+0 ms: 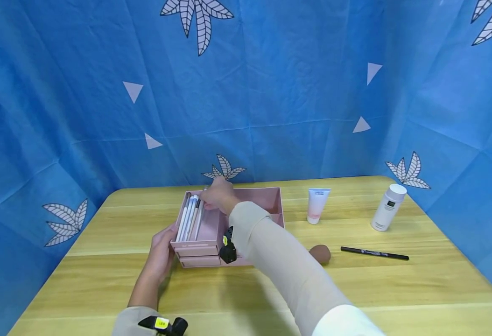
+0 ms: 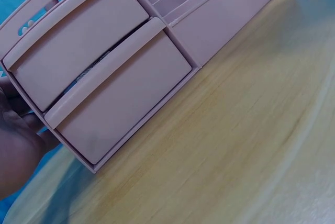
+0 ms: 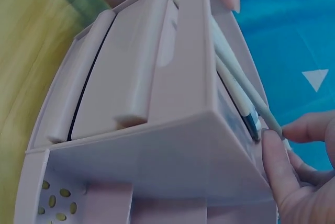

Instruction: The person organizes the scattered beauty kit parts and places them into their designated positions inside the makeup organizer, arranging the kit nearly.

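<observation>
A pink desktop organizer (image 1: 204, 243) stands left of the table's middle, two drawers (image 2: 123, 96) in its front. Several slim white-handled sticks (image 1: 188, 221), like makeup brushes or pencils, lean side by side in its upper left compartment. My left hand (image 1: 162, 249) grips the organizer's left wall, a fingertip showing over the rim in the right wrist view. Reaching over the box, my right hand (image 1: 221, 193) pinches the far end of a slim white stick (image 3: 246, 85) between thumb and forefinger. That stick lies inside the compartment along the others; its exact kind is unclear.
Right of the organizer are a brown egg-shaped makeup sponge (image 1: 320, 254), a white-and-pink tube (image 1: 317, 205), a black pencil (image 1: 374, 253) and a white bottle (image 1: 389, 207). A blue curtain (image 1: 271, 93) hangs behind the wooden table (image 1: 103, 261). My right forearm crosses the organizer's right half.
</observation>
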The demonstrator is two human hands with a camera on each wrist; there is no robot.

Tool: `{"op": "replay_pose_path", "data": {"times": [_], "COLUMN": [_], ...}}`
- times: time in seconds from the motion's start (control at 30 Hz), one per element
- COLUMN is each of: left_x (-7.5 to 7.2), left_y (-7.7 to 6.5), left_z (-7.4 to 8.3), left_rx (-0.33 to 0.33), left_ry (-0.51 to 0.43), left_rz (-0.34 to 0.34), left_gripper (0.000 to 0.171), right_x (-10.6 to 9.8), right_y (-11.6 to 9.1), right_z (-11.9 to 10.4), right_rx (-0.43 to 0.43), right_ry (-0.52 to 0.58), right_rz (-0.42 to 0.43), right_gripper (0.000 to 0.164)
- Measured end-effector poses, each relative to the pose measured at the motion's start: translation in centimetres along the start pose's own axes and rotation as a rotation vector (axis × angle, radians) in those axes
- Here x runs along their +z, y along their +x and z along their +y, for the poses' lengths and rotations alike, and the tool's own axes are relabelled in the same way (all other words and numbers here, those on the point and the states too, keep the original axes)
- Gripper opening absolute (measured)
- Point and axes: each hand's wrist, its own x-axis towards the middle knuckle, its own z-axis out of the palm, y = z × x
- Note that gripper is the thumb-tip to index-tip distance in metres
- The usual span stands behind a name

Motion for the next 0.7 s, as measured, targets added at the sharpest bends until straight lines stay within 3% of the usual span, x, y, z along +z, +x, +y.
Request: {"op": "replay_pose_path", "data": {"times": [0.2,0.53,0.7], "left_x": [-0.1,0.0,-0.1], "left_y": [0.0,-0.1,-0.1], "left_z": [0.0,0.2,0.0], "left_rx": [-0.005,0.001,0.015], "left_ry": [0.005,-0.019,-0.005], "left_rz": [-0.001,0.006,-0.004], "left_gripper": [0.049,0.047,0.051], "right_x": [0.1,0.5,0.5], "right_y": [-0.4,-1.0,-1.0], "right_z": [-0.2,-0.4,-0.3], "right_rx": [-0.055,-0.141,-0.163], "right_ry": [-0.211,-0.405,-0.48], "right_rz": [0.005,0.056,0.051], "right_gripper": [0.02,0.01,0.017]}}
